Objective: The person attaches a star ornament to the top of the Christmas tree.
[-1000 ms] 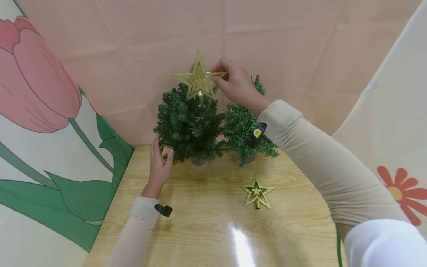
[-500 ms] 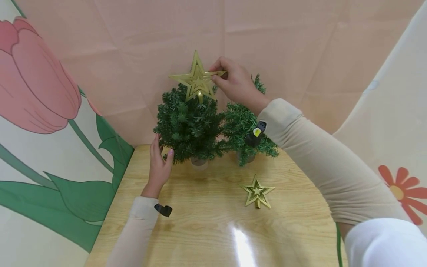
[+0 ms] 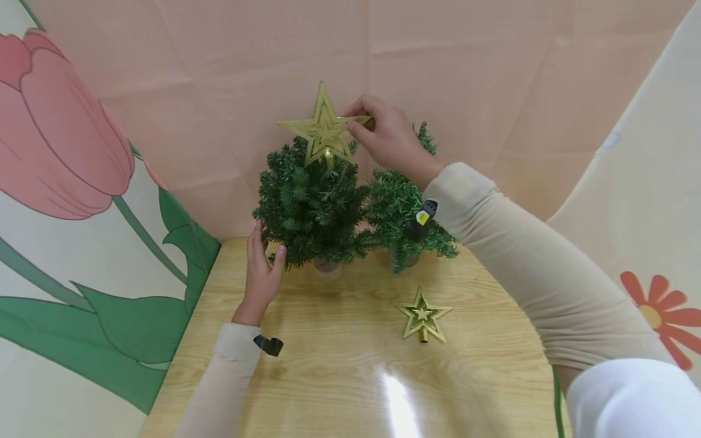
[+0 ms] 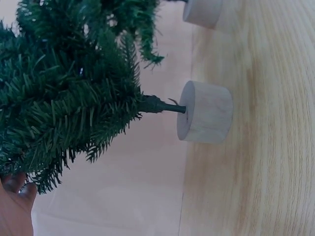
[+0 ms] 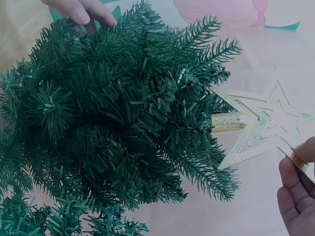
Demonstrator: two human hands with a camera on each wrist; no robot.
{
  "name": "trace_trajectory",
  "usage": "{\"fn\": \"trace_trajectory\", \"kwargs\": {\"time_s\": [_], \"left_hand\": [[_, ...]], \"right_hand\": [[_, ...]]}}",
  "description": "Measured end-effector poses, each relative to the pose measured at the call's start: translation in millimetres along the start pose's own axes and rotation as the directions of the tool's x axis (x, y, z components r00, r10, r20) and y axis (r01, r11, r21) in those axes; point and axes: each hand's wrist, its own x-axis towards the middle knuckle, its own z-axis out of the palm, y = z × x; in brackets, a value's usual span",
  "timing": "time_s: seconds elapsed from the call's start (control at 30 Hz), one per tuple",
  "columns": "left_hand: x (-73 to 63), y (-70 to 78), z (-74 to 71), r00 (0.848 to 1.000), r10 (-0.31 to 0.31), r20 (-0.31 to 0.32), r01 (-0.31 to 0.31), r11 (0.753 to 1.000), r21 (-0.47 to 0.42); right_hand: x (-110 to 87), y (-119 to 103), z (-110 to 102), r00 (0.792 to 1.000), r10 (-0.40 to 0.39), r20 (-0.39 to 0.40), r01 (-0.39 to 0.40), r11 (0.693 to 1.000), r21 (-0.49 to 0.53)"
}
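Note:
My right hand (image 3: 386,134) pinches one point of a gold star tree topper (image 3: 324,129). The star stands upright at the tip of the left Christmas tree (image 3: 312,201). In the right wrist view the star's tubular socket (image 5: 227,121) meets the top branches; whether a twig sits inside it is hidden. My left hand (image 3: 261,271), thumb and fingers spread, touches the lower left branches of that tree. A pale round wooden base (image 4: 206,112) carries its thin trunk in the left wrist view.
A second, smaller tree (image 3: 397,194) stands close on the right, partly behind my right wrist. Another gold star (image 3: 422,315) lies on the wooden table (image 3: 328,365) in front. A pink cloth (image 3: 263,61) hangs behind, with a tulip-printed cloth (image 3: 71,121) at the left.
The star in my right hand has shifted very slightly left at its tip. Both hands and the trees have otherwise stayed in place.

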Motion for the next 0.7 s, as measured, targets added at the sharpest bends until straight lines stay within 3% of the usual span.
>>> {"fn": "trace_trajectory", "kwargs": {"time_s": [0.7], "left_hand": [[-1.8,1.4,-2.2,1.000,0.016,0.003,-0.016,1.000,-0.001]], "right_hand": [[0.9,-3.5,-0.7,1.000,0.021,-0.008,-0.021,1.000,-0.020]]}}
